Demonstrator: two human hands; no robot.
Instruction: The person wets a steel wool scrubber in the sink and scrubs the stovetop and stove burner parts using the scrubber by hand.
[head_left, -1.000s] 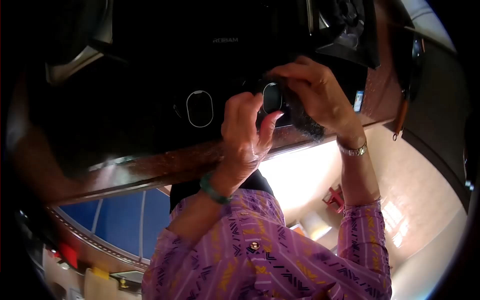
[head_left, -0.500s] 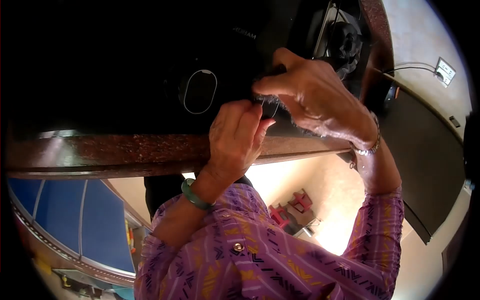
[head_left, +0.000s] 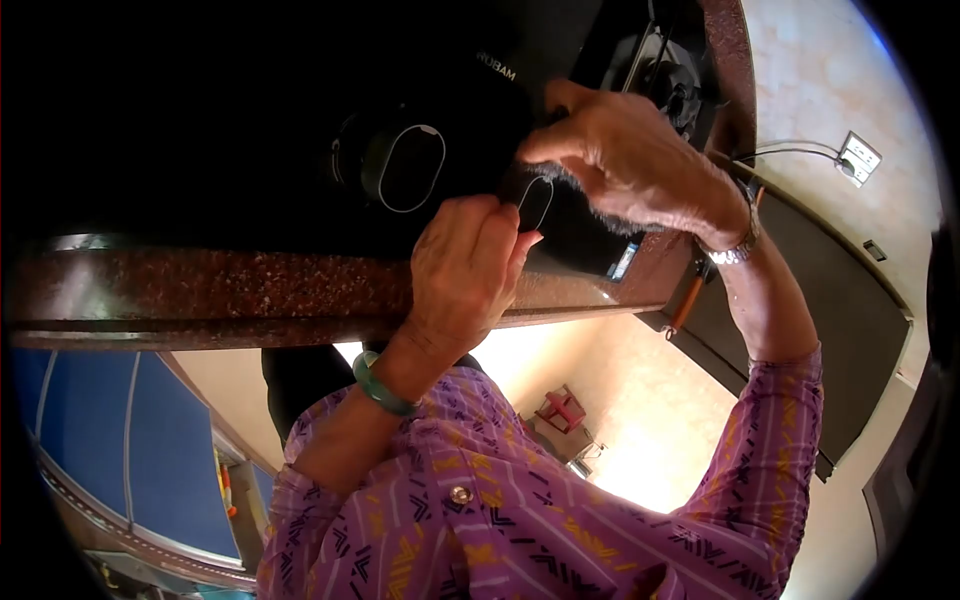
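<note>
A black stove top (head_left: 230, 150) has two dark knobs with light oval outlines. My left hand (head_left: 463, 262) is closed at the left side of the right knob (head_left: 537, 205), fingers and thumb gripping its edge. Above and to the right, my right hand (head_left: 640, 165) is closed on a dark, fuzzy scouring pad (head_left: 625, 224), which touches the top of that knob. The left knob (head_left: 407, 168) stands free of both hands.
A burner with a black grate (head_left: 672, 88) is at the upper right. The reddish stone counter edge (head_left: 250, 295) runs along the front. A wall socket (head_left: 858, 158) with a cable, a red stool (head_left: 562, 408) and blue cabinet doors (head_left: 85, 440) are also visible.
The view has shifted and tilted. My right hand has moved with the pad over the top of the right knob, while my left hand stays at that knob.
</note>
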